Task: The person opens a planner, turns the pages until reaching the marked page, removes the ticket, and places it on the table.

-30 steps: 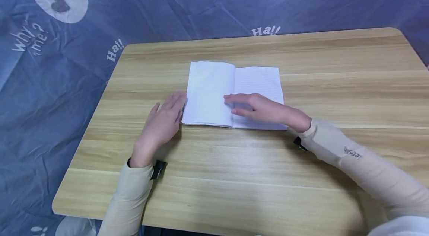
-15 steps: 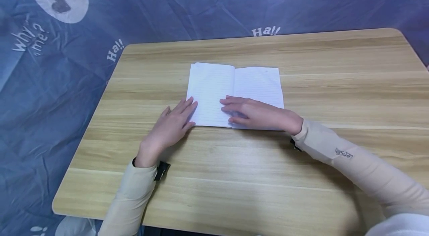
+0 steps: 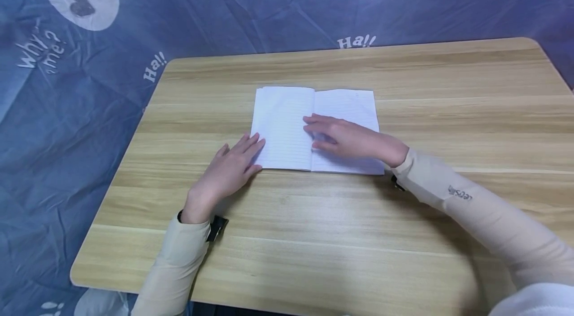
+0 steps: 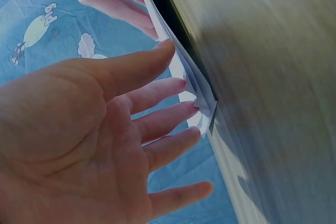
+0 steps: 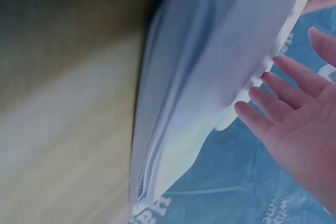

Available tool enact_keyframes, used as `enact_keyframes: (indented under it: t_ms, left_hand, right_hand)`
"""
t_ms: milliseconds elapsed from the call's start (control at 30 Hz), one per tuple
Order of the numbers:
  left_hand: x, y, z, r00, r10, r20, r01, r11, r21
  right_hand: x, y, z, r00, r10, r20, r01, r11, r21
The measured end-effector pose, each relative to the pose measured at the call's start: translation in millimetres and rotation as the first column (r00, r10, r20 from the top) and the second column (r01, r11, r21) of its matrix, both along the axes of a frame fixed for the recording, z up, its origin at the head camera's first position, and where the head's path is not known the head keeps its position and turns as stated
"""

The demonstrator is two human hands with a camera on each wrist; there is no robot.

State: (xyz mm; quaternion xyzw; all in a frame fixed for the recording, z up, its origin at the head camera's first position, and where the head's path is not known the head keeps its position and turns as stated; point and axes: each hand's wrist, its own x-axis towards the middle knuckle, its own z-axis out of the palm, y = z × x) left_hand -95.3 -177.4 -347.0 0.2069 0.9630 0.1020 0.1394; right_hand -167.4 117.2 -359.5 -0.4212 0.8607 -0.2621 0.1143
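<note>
White notebook (image 3: 291,126), one, on one table (image 3: 341,241), left hand (image 3: 229,169), right hand (image 3: 350,137), both unclenched

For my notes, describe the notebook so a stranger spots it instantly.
Find the wooden table, then the left hand and right hand over it. Partly beneath both hands lies the notebook, spread open; white, faintly lined pages set it apart from table and hands.

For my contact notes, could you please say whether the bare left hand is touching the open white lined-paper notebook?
Touching: the left wrist view shows the left hand with fingertips against the notebook.
</note>
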Motion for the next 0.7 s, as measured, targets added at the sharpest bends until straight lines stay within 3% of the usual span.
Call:
enact_keyframes:
  t_ms: [233,533,700]
  left_hand:
    - [0.1,0.7,0.2,1.0,0.003,0.015,-0.003,1.0,0.006]
    - [-0.4,1.6,0.4,1.0,0.01,0.025,-0.01,1.0,0.003]
    - [-0.5,1.3,0.0,1.0,0.01,0.026,-0.01,1.0,0.002]
  right_hand:
    - [-24.7,8.0,0.6,0.995,-0.097,-0.006,0.098,0.995,0.036]
    - [-53.6,19.2,-0.6,0.98,-0.182,-0.077,0.19,0.976,0.107]
    - [-66.3,26.2,2.5,0.965,-0.251,-0.069,0.259,0.954,0.15]
